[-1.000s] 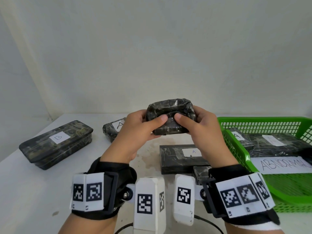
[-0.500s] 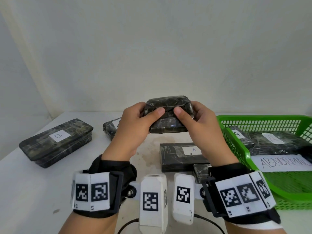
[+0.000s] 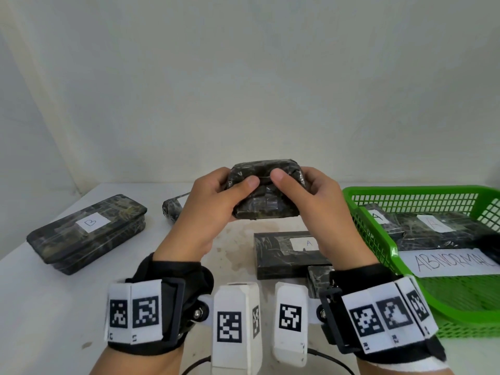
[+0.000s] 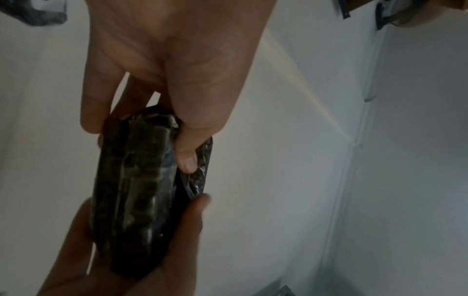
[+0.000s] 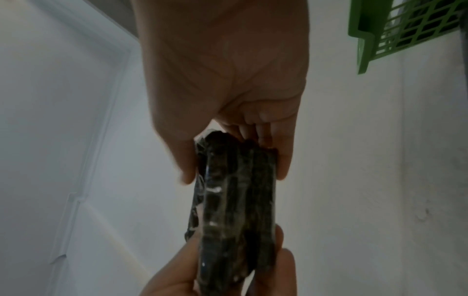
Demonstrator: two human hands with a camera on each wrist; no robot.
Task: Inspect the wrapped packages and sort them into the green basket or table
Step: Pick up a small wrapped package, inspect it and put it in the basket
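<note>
A small dark package (image 3: 266, 197) wrapped in shiny film is held up in the air above the table, level with the table's far edge. My left hand (image 3: 216, 201) grips its left end and my right hand (image 3: 311, 196) grips its right end, both thumbs pressing on the near face. The left wrist view shows the package (image 4: 138, 192) edge-on between thumb and fingers; the right wrist view shows the package (image 5: 235, 210) the same way. The green basket (image 3: 378, 239) stands at the right, with two wrapped packages (image 3: 438, 228) labelled A inside it.
On the white table (image 3: 40, 307) lie a long package labelled B (image 3: 86, 234) at the left, a flat package labelled A (image 3: 286, 253) under my hands, a small package (image 3: 171, 208) behind my left hand, and another (image 3: 318, 277) by my right wrist. A paper sign reading ABNORMAL (image 3: 449, 262) lies in the basket.
Both hands have lifted the small package a little higher and tilted it, so its near face now shows more.
</note>
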